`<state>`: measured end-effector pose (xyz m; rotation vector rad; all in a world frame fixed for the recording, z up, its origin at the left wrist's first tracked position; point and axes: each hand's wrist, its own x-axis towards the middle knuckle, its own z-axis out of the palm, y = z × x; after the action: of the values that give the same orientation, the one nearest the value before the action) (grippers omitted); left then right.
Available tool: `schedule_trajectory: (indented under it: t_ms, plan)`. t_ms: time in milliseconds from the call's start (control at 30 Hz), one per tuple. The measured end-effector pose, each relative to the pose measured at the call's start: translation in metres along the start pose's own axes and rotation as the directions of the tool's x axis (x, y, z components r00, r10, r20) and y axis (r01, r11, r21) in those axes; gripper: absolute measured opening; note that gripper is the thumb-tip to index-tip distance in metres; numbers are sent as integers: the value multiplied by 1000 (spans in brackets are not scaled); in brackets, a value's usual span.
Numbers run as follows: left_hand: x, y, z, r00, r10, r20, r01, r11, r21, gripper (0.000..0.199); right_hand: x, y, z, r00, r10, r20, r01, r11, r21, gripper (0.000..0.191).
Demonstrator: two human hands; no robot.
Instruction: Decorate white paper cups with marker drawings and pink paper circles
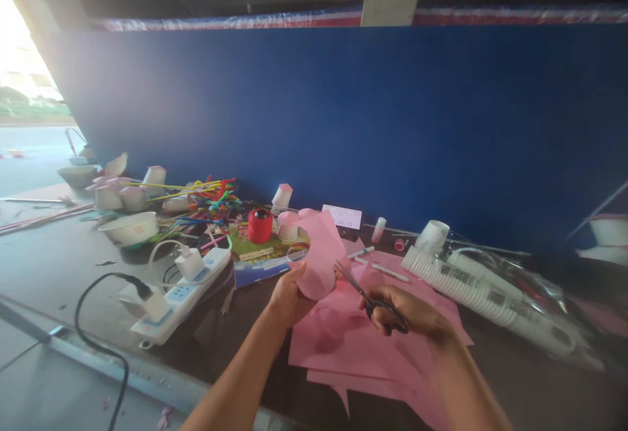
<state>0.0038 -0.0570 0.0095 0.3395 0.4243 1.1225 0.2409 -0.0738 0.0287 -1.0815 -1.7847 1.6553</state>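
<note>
A piece of pink paper (321,248) with a curved cut-out on its left side is held up by my left hand (289,297), fingers closed on its lower edge. My right hand (395,310) grips a pair of dark-handled scissors (354,282), their blades pointing up and left beside the paper's right edge. Below both hands, several pink sheets (353,346) lie overlapping on the dark table. Two white pens (390,272) rest on those sheets, just behind the scissors.
Left of the hands are a power strip (184,300) with plugs, a white bowl (130,229) and pipe cleaners (220,195). A red thread spool (260,225) sits on a colourful booklet (245,264). Stacked paper cups (466,280) in plastic lie right; a glue stick (378,229) stands behind.
</note>
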Motion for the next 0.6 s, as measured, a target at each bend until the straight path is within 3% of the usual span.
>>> schedule_trajectory:
  t_ms: [233, 600]
  plan:
    - [0, 0, 1, 999, 45, -15, -45, 999, -4, 30, -6, -6, -2, 999, 40, 25, -39, 998, -41, 27]
    - [1, 0, -2, 1000, 16, -21, -17, 1000, -22, 24, -6, -4, -2, 997, 75, 25, -72, 993, -90, 27]
